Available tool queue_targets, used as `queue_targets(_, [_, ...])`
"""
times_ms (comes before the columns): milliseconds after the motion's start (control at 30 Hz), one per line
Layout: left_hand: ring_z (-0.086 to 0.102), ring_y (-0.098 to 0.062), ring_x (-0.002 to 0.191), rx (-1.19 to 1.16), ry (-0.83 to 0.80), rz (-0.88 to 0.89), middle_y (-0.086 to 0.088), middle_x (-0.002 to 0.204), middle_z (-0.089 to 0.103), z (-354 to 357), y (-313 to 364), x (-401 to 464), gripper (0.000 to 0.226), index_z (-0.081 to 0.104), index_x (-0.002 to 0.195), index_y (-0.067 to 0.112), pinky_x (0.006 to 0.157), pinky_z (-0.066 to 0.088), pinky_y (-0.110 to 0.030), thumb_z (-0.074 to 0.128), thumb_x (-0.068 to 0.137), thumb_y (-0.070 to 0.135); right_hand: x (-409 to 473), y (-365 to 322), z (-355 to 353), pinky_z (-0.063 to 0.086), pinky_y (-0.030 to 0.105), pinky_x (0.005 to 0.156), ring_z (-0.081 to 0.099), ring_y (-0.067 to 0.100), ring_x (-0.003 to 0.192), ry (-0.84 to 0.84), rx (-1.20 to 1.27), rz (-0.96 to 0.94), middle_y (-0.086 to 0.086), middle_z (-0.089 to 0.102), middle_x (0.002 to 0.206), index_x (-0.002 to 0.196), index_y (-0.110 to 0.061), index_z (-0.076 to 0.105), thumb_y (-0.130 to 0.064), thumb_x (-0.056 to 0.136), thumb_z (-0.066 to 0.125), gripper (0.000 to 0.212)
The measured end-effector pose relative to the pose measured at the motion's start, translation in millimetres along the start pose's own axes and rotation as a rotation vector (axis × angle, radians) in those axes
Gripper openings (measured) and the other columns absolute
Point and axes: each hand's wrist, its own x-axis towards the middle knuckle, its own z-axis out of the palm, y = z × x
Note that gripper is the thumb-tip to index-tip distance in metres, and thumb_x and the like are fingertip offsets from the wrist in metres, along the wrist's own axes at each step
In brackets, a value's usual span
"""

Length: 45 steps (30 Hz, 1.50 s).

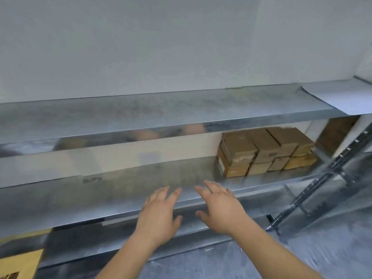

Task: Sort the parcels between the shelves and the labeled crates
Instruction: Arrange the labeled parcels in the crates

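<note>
Several brown cardboard parcels (263, 151) are stacked two high at the right end of the middle metal shelf (112, 190). My left hand (160, 214) and my right hand (220, 208) reach side by side over that shelf's front edge, fingers straight and spread, holding nothing. Both hands are left of the parcels and apart from them. The frame is blurred.
An upper metal shelf (141, 111) carries a white sheet (342, 97) at its right end. A slotted metal upright (322, 182) leans at the right. A yellow-brown box (18, 264) shows at the bottom left below the shelves. A white wall stands behind, grey floor below.
</note>
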Motion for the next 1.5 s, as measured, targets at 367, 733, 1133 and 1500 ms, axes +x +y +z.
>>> queue_targets(367, [0.03, -0.03, 0.146, 0.02, -0.077, 0.128, -0.007, 0.162, 0.026, 12, 103, 145, 0.08, 0.018, 0.156, 0.04, 0.119, 0.03, -0.04, 0.059, 0.089, 0.051, 56, 151, -50, 0.029, 0.047, 0.119, 0.025, 0.029, 0.149, 0.124, 0.053, 0.181, 0.007, 0.031, 0.159, 0.157, -0.03, 0.028, -0.054, 0.094, 0.058, 0.074])
queue_targets(733, [0.035, -0.034, 0.141, -0.017, -0.109, -0.021, -0.006, 0.161, 0.028, 52, 196, 265, 0.09, 0.006, 0.158, 0.042, 0.112, 0.038, -0.041, 0.061, 0.087, 0.045, 131, 268, -54, 0.0, 0.058, 0.125, 0.008, 0.041, 0.155, 0.13, -0.057, 0.048, 0.018, 0.02, 0.167, 0.16, -0.029, 0.029, -0.049, 0.086, 0.063, 0.084])
queue_targets(1133, [0.053, -0.022, 0.092, -0.409, 0.188, -0.116, -0.001, 0.096, 0.063, 75, 203, 237, 0.037, 0.06, 0.105, 0.023, 0.073, 0.043, -0.034, 0.038, 0.087, 0.047, 125, 267, -36, 0.054, 0.041, 0.084, 0.061, 0.034, 0.107, 0.447, 0.36, -0.083, 0.012, 0.062, 0.121, 0.11, -0.018, 0.071, -0.026, 0.084, 0.071, 0.028])
queue_targets(1500, [0.067, -0.027, 0.102, -0.501, 0.266, -0.278, -0.005, 0.13, 0.062, 57, 178, 182, 0.132, -0.019, 0.15, 0.054, 0.081, 0.057, -0.041, 0.083, 0.068, 0.028, 104, 230, -49, 0.059, 0.042, 0.088, 0.065, 0.028, 0.104, 0.174, 0.563, -0.124, 0.011, 0.04, 0.148, 0.152, -0.057, -0.016, -0.019, 0.076, 0.085, 0.131])
